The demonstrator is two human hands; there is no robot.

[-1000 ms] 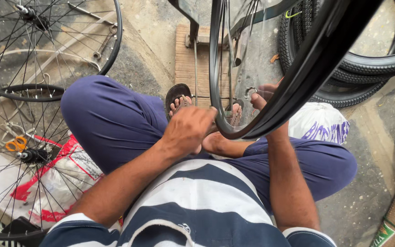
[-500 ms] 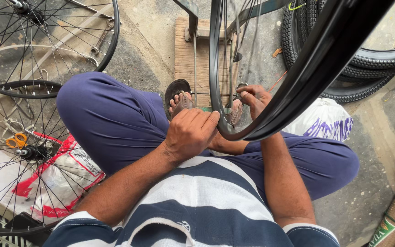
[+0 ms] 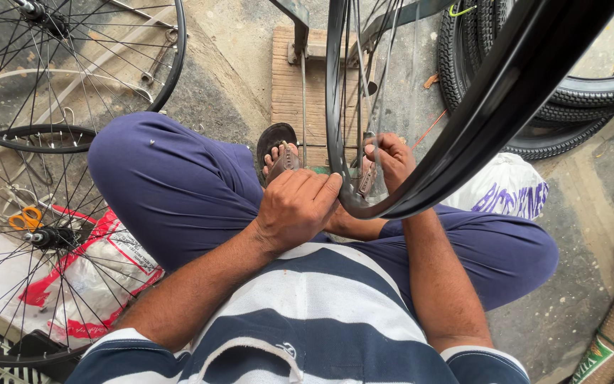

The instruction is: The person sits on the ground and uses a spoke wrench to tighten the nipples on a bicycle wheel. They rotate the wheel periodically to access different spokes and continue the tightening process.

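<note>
The black wheel rim [image 3: 335, 107] stands up tall in the middle, and everything else sits around it. Far to the left of the rim lie two more spoked wheels [image 3: 58, 71] flat on the ground, and a pair of orange scissors [image 3: 24, 217] rests near a red and white plastic bag [image 3: 108, 270] with small dark print on it. Closer to the rim, the left hand [image 3: 296, 208] sits at the bottom of it, with its fingers curled together and pressed on the rim's edge. The rim runs up and away from this hand, so its long way goes from the lap toward the wooden board [image 3: 307, 85]. Just right of the rim, the right hand [image 3: 391, 158] has its fingers pinched on something small by the spokes; I cannot tell what it is. Both hands are right at the rim, with the left one lower. Farther right of the rim lies a white bag [image 3: 506, 192] with purple letters, and black tyres [image 3: 570, 107] are stacked behind it. In the bottom right corner is a green and yellow package [image 3: 595, 359].
</note>
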